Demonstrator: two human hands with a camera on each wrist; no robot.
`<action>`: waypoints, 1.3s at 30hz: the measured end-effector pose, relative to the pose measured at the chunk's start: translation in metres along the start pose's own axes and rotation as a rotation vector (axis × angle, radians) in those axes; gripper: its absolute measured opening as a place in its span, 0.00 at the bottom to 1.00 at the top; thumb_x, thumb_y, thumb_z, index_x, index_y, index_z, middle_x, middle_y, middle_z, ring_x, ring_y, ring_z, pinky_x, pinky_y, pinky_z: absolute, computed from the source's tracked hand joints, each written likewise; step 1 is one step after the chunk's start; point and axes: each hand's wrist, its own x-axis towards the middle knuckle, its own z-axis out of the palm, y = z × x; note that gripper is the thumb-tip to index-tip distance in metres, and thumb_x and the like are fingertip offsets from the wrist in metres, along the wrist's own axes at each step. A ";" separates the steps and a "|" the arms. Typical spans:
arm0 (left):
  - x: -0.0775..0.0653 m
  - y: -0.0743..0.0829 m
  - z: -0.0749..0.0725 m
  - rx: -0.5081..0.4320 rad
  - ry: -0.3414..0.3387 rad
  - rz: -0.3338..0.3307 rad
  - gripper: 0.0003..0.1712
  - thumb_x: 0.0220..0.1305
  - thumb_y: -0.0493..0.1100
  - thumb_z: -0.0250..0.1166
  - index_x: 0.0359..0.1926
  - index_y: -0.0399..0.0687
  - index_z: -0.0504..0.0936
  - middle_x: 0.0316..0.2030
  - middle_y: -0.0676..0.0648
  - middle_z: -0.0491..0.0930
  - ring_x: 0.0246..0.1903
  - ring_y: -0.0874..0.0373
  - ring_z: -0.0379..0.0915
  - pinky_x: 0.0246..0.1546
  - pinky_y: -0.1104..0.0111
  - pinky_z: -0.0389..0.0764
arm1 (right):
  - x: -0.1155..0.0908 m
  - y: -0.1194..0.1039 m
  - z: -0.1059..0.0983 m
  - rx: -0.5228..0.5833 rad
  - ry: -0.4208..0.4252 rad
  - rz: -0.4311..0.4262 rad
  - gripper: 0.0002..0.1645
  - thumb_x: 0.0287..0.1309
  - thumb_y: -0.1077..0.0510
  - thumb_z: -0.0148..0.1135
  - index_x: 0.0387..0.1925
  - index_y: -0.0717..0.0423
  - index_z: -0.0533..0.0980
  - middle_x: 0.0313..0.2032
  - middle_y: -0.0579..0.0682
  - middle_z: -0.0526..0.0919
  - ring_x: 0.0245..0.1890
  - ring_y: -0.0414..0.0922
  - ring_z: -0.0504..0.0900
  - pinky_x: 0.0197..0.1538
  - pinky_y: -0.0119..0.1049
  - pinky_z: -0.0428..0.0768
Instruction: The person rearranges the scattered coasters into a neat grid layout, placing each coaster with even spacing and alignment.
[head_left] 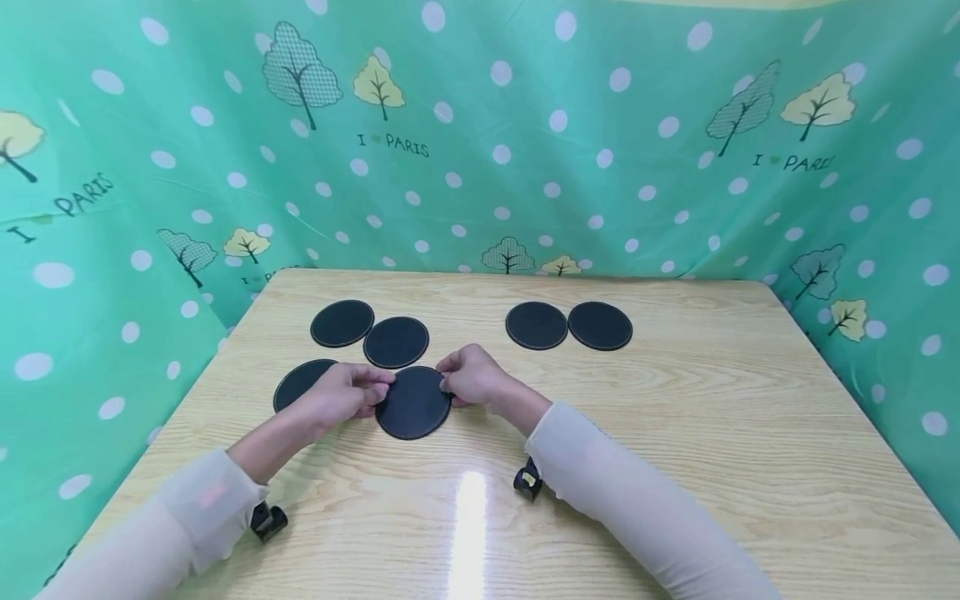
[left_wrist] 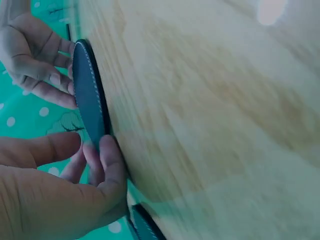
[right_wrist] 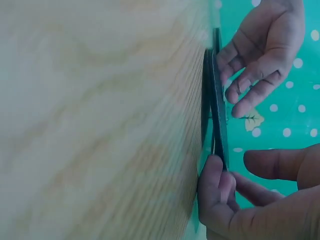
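Both hands hold a round black coaster (head_left: 412, 403) with a pale stitched rim, one at either side. My left hand (head_left: 351, 390) is at its left edge, thumb over the rim and curled fingertips at the side. Opposite, my right hand (head_left: 471, 377) has its fingers curled at the right edge. The left wrist view shows the left fingertips (left_wrist: 108, 147) against the coaster's near rim, with the thumb standing off its face. In the right wrist view the coaster (right_wrist: 220, 110) appears edge-on, close over the wooden surface.
A similar black coaster (head_left: 300, 385) lies partly hidden behind the left hand. Two more, a left coaster (head_left: 342, 323) and its neighbour (head_left: 396, 342), lie farther back. A right-hand pair, one coaster (head_left: 536, 325) and another (head_left: 600, 325), sits across the wooden table (head_left: 712, 433). Green patterned cloth (head_left: 480, 192) hangs behind.
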 end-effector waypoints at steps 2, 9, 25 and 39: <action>0.000 0.001 0.001 -0.001 0.016 0.006 0.25 0.71 0.28 0.61 0.67 0.28 0.71 0.56 0.34 0.73 0.48 0.55 0.76 0.45 0.66 0.86 | 0.000 0.000 0.001 -0.004 0.010 -0.022 0.22 0.64 0.75 0.60 0.60 0.70 0.76 0.48 0.58 0.79 0.39 0.43 0.80 0.37 0.35 0.87; -0.006 0.002 0.001 -0.111 0.015 0.002 0.29 0.71 0.24 0.54 0.71 0.24 0.61 0.62 0.28 0.67 0.55 0.47 0.77 0.54 0.59 0.84 | -0.003 0.001 0.000 -0.047 0.051 -0.051 0.27 0.55 0.81 0.63 0.57 0.68 0.79 0.45 0.57 0.78 0.44 0.46 0.76 0.36 0.32 0.86; -0.003 0.004 0.001 -0.323 -0.027 -0.114 0.28 0.70 0.24 0.57 0.69 0.23 0.64 0.47 0.45 0.75 0.45 0.63 0.76 0.51 0.68 0.82 | -0.002 -0.003 -0.003 -0.163 0.115 -0.076 0.26 0.53 0.79 0.65 0.53 0.60 0.82 0.42 0.52 0.81 0.47 0.47 0.78 0.46 0.34 0.81; 0.007 0.018 0.002 -0.332 0.014 -0.020 0.30 0.70 0.25 0.58 0.72 0.32 0.66 0.55 0.42 0.73 0.44 0.62 0.78 0.50 0.68 0.82 | -0.007 -0.010 -0.033 -0.002 0.110 -0.098 0.20 0.61 0.76 0.65 0.54 0.65 0.81 0.42 0.57 0.81 0.38 0.46 0.84 0.48 0.42 0.88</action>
